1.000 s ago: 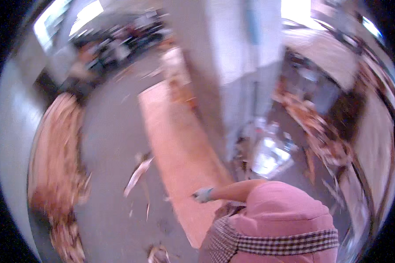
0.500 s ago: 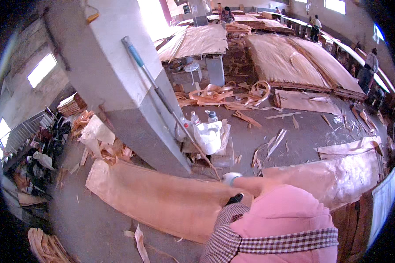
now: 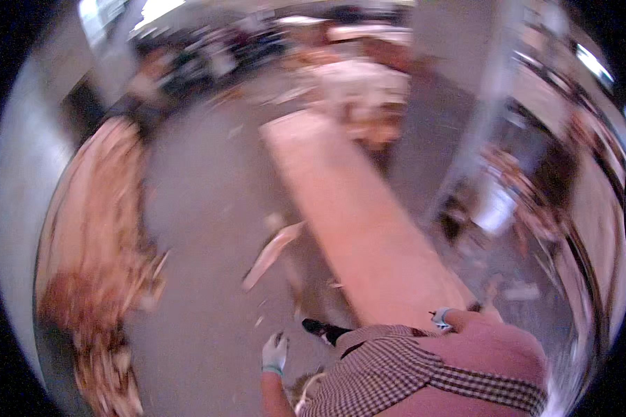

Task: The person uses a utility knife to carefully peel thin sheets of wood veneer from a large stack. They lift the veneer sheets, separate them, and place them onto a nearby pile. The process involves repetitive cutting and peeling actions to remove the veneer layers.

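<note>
Gloved L hand [image 3: 274, 352] is hanging over floor [image 3: 202, 208]; gloved R hand [image 3: 441, 318] is showing over nr end of long wood sheet [image 3: 372, 233]; blur's hiding both grips, can't tell.

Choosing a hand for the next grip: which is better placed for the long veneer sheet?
Right, probably: the right hand appears at the near end of the veneer sheet, contact unclear; the left hand is over the floor.

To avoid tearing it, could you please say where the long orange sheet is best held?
Probably grip the sheet by both long edges at its near end, left hand from the left, right hand from the right: it looks long, narrow and flat, with that end closest to both hands.
</note>
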Demonstrator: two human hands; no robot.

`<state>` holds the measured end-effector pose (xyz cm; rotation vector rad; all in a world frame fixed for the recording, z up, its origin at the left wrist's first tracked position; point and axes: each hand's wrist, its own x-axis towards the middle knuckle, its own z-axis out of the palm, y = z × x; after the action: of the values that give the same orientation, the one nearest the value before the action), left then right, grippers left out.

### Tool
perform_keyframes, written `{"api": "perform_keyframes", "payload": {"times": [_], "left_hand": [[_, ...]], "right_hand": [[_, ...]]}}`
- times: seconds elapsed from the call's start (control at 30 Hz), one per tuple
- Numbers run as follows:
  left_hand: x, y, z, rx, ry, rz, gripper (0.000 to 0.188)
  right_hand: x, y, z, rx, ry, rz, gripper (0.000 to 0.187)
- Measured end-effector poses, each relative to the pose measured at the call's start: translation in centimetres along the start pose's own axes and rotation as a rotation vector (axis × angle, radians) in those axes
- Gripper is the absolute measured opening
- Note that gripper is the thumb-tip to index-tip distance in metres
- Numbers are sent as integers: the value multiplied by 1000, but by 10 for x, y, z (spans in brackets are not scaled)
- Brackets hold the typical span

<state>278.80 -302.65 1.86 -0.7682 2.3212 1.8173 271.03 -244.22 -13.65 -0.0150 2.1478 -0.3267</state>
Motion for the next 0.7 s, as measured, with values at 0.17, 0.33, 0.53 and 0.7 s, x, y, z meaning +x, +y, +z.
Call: {"api": "perform_keyframes", "payload": {"times": [0.17,0.33,0.53,0.7], "left_hand": [[-35,-99,-152,-491,498,-394,31],[-191,-243,-196,-783,1086,-1014,22],[-236,-267,-123,-960,1101,-1261,21],[-161,-290,-182,-863,850,-1162,24]], "right_hand": [[75,-301,-135,502,194,-166,32],[-79,-675,-226,973,-94,-984,18],[-281,-886,-235,447,-789,-1865,19],[-338,-1025,-195,270,-1173,-2501,19]]}}
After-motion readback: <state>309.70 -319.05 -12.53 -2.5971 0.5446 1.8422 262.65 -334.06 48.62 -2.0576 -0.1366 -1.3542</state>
